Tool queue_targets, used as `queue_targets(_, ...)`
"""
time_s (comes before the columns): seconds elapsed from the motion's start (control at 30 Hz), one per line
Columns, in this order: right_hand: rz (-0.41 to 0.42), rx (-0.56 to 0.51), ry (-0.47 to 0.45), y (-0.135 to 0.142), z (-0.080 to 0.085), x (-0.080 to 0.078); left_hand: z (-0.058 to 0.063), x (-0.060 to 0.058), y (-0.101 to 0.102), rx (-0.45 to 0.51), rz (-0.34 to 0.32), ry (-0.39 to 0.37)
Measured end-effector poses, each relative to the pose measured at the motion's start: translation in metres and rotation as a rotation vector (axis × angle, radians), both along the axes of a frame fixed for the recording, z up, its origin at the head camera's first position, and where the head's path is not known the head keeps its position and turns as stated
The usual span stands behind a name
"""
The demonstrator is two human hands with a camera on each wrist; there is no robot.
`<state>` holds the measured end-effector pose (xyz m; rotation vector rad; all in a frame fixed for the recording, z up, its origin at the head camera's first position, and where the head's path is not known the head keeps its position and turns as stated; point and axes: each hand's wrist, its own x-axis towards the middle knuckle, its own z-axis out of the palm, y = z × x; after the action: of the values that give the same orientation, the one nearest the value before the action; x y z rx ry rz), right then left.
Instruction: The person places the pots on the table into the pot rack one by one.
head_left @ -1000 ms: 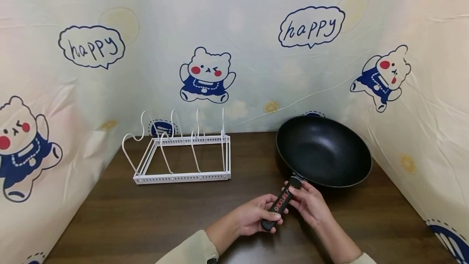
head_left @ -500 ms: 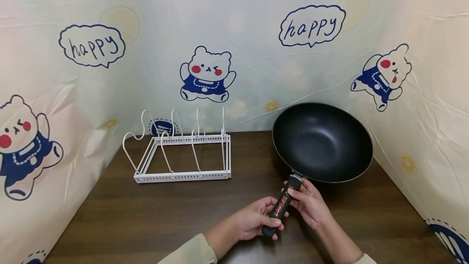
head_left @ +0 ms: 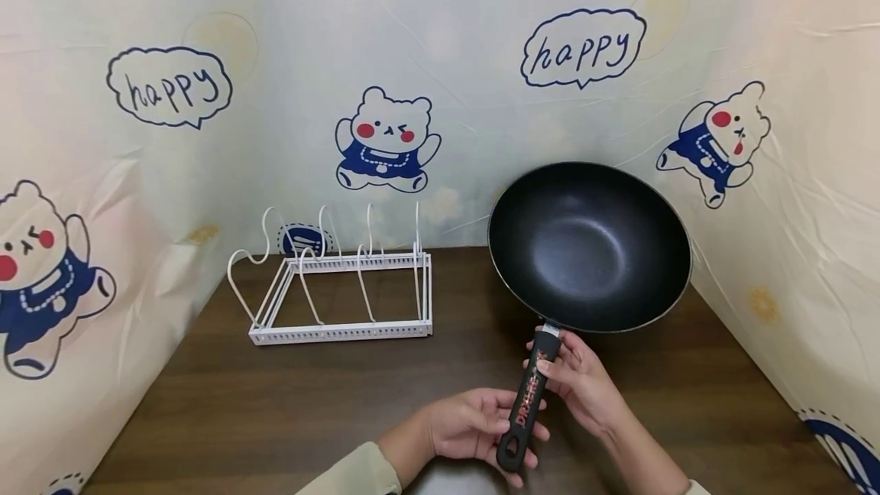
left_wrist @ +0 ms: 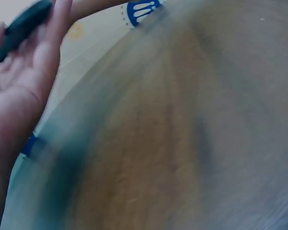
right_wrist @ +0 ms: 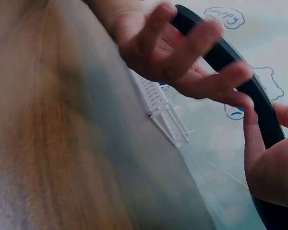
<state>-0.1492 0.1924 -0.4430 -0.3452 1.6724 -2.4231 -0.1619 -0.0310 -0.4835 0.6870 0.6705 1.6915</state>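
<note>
A black wok [head_left: 584, 250] is raised at the right in the head view, its inside facing me. Its dark handle [head_left: 525, 415] points down toward me. Near the wok end, my right hand [head_left: 593, 388] pinches this handle between thumb and fingers. Around the handle's lower end, my left hand [head_left: 467, 426] has its fingers spread behind it, and the thumb lies close to the near side. The right wrist view shows those left fingers [right_wrist: 185, 55] fairly straight, not wrapped round the handle. Only part of the left hand appears in the left wrist view.
A white rack [head_left: 344, 332] with several upright wire loops stands on the brown wooden table [head_left: 275, 403], left of the wok. A printed cloth [head_left: 481, 136] with bears encloses the back and sides, close behind the wok.
The wok has risen and shifted slightly left, its inside turning more toward me. Its handle stands steeper. My left fingers have loosened from the handle's end, while my right hand keeps its hold.
</note>
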Motion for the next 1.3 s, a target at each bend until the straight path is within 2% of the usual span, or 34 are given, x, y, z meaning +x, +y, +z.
queue_targets(0.07, 0.028, 0.006, 0.017, 0.000, 0.002, 0.000, -0.002, 0.003, 0.001, 0.029, -0.035, -0.006)
queue_targets(0.23, 0.100, 0.001, 0.062, -0.004, 0.007, -0.001, -0.002, 0.007, 0.003, 0.066, -0.046, 0.011)
queue_targets(0.47, 0.207, -0.113, 0.077, -0.011, 0.011, 0.001, 0.001, 0.010, 0.001, 0.105, -0.107, 0.039)
queue_targets(0.77, 0.284, -0.210, 0.084, -0.016, 0.011, 0.003, 0.010, 0.014, 0.003, 0.172, -0.155, 0.065)
queue_targets(0.93, 0.316, -0.235, 0.088, -0.016, 0.008, 0.003, 0.017, 0.016, 0.004, 0.169, -0.156, 0.084)
queue_targets(1.0, 0.302, -0.216, 0.077, -0.016, 0.009, 0.003, 0.019, 0.017, 0.004, 0.162, -0.144, 0.091)
queue_targets(1.07, 0.255, -0.177, 0.055, -0.017, 0.011, 0.005, 0.020, 0.017, 0.003, 0.154, -0.130, 0.105)
queue_targets(1.23, 0.035, 0.019, -0.087, -0.026, 0.026, 0.014, 0.014, 0.016, 0.002, 0.111, -0.090, 0.107)
queue_targets(1.3, -0.023, 0.101, -0.145, -0.030, 0.031, 0.018, 0.010, 0.016, 0.001, 0.077, -0.075, 0.108)
